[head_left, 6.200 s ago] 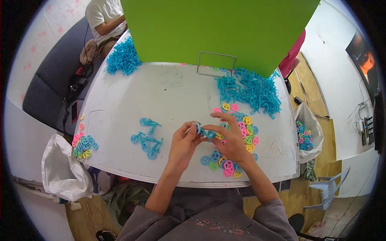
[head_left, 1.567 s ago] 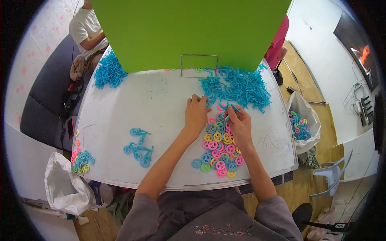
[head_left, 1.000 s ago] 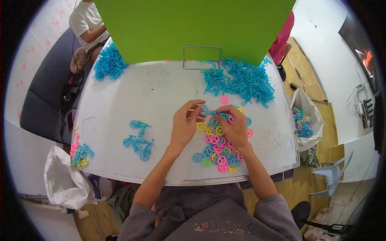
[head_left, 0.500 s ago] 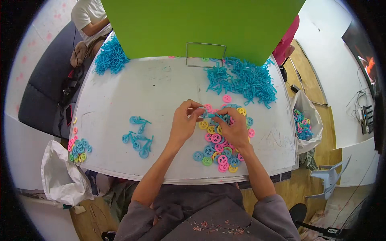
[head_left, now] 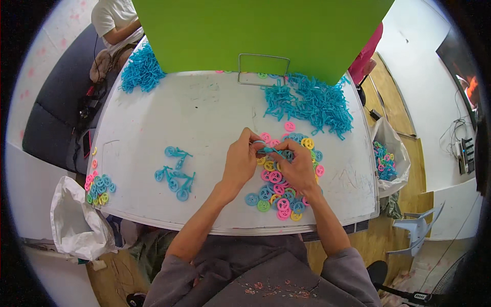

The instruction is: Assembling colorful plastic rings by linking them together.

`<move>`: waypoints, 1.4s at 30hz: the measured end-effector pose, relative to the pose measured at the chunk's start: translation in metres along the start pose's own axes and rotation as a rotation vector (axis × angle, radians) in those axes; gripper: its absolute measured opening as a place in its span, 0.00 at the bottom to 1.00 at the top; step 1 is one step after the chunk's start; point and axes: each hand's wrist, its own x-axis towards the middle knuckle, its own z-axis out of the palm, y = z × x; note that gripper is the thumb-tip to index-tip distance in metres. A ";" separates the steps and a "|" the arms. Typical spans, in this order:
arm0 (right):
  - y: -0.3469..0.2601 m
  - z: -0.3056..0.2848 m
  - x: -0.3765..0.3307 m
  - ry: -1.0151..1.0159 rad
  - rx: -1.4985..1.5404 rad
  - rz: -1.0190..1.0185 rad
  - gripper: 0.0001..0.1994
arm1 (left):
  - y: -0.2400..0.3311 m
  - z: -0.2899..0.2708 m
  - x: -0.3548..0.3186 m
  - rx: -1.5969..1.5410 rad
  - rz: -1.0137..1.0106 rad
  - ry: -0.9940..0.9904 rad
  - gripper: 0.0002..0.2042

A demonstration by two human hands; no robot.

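Note:
Both hands meet over a heap of small plastic wheels (head_left: 275, 177) in pink, blue, yellow and green. Between my fingertips is a blue toy bicycle frame (head_left: 269, 150), with what looks like a pale blue wheel at its left end. My left hand (head_left: 240, 161) is closed in a pinch at that end, its fingers partly hiding the piece. Thumb and fingers of my right hand (head_left: 299, 169) pinch the frame's other end. To the left, several blue toy bicycles (head_left: 179, 175) lie together on the white table (head_left: 138, 148).
Blue frame pieces are piled at the far right (head_left: 322, 105) and far left (head_left: 142, 70). A green board (head_left: 266, 36) with a wire stand (head_left: 264, 55) rises at the back. More wheels (head_left: 100, 190) lie by the left edge. White sacks stand left (head_left: 76, 225) and right (head_left: 399, 143). Another person (head_left: 115, 30) sits far left.
My left hand has turned, its back now more toward me and its fingers further round the piece. The right hand stays close to its place, still pinching.

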 end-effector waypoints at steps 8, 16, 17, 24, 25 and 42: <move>0.006 0.003 0.002 -0.005 0.370 0.195 0.06 | 0.009 -0.002 0.004 -0.324 -0.050 -0.069 0.05; 0.012 -0.004 0.004 -0.070 0.528 0.321 0.07 | 0.013 0.005 -0.004 -0.422 -0.022 0.001 0.08; 0.010 -0.004 0.003 -0.086 0.571 0.335 0.08 | 0.016 0.005 -0.003 -0.409 -0.028 -0.003 0.09; 0.000 -0.004 0.003 -0.085 0.786 0.453 0.11 | 0.019 0.008 -0.009 -0.305 0.098 0.047 0.09; -0.002 -0.003 0.001 -0.082 0.786 0.453 0.11 | 0.020 0.011 -0.009 -0.300 0.092 0.065 0.09; -0.010 -0.003 0.001 0.054 0.236 0.155 0.07 | 0.029 -0.003 -0.010 -0.290 -0.039 -0.024 0.07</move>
